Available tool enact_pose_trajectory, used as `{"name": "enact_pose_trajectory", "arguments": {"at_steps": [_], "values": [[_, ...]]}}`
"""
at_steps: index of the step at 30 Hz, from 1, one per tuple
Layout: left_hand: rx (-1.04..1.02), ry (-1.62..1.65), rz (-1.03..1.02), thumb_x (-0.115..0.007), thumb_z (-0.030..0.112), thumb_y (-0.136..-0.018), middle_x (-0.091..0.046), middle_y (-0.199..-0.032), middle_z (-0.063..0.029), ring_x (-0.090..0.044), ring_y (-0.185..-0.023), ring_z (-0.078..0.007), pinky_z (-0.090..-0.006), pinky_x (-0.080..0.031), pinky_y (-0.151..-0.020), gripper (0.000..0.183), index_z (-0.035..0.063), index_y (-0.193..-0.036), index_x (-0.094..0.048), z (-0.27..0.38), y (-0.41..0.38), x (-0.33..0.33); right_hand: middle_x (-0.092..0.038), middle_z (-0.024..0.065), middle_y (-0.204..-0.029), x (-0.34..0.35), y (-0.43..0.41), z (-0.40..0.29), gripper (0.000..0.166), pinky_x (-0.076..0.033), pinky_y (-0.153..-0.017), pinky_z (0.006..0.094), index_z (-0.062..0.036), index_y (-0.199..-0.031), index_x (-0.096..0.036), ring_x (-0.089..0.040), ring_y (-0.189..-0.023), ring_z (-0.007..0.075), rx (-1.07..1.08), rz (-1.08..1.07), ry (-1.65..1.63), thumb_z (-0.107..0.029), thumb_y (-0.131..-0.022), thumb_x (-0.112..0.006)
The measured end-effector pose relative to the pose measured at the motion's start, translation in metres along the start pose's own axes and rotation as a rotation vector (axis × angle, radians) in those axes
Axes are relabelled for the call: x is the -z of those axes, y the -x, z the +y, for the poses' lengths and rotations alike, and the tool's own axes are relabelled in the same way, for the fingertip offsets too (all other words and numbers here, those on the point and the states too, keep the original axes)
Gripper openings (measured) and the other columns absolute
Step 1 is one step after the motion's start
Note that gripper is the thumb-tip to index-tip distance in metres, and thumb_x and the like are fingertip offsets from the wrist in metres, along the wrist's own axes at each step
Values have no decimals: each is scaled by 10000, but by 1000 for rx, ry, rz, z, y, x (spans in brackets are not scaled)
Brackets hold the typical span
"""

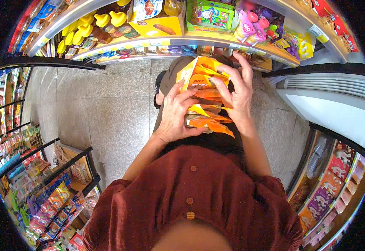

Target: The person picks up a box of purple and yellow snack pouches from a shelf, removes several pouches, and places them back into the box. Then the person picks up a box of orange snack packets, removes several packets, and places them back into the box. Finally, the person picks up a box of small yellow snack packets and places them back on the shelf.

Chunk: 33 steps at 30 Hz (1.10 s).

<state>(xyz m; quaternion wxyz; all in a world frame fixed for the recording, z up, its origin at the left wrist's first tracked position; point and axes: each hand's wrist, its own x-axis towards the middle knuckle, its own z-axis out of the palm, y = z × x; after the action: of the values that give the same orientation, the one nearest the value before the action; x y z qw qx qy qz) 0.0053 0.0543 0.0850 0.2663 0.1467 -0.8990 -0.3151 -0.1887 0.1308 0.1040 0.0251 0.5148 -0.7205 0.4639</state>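
Over the person's lap, an open orange-and-yellow cardboard display box (187, 73) is held together with a row of orange snack packets (210, 120). My left hand (177, 113) grips the left side, its thumb under the lowest packets and its fingers spread over the box's edge. My right hand (237, 89) is at the upper right, thumb and a finger on the packets at the box's opening, the other fingers raised. The packets overlap in a stack that runs from the box towards the body. Fingers and packets partly hide the inside of the box.
Ahead, a curved shelf (207, 37) carries yellow-lidded jars (85, 26), a yellow carton (157, 27), a green candy box (212, 17) and pink toy-like packs (251, 26). Racks of bagged snacks (47, 207) stand at lower left. A white appliance (333, 106) and boxed goods (323, 194) are at right.
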Motion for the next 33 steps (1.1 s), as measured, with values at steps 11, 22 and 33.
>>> {"name": "enact_pose_trajectory", "arguments": {"at_steps": [11, 22, 33], "values": [[2, -14, 47, -892, 365, -536, -472, -1279, -122, -358, -1288, -436, -541, -309, -1060, 868, 92, -1231, -449, -11, 5, -3, -588, 165, -1171, -10, -3, 6, 161, -407, -1004, 477, -61, -903, -660, -504, -1192, 390, 55, -130, -38, -178, -804, -711], [33, -46, 42, -900, 373, -528, -464, -1270, -131, -356, -1293, -437, -544, -308, -1040, 906, 86, -1248, -429, -13, 6, 6, -512, 171, -1364, -2, 2, -2, 119, -386, -1046, 443, -89, -888, -691, -482, -1257, 367, 59, -240, -177, -117, -780, -732], [116, -63, -110, -903, 365, -555, -259, -1504, -220, -294, -1336, -472, -553, -238, -1094, 1014, 96, -1391, -395, 19, -24, 24, -478, 163, -1412, 7, 8, 2, 156, -367, -1072, 435, -83, -882, -705, -451, -1295, 365, 94, -282, -241, -86, -736, -760]]}}
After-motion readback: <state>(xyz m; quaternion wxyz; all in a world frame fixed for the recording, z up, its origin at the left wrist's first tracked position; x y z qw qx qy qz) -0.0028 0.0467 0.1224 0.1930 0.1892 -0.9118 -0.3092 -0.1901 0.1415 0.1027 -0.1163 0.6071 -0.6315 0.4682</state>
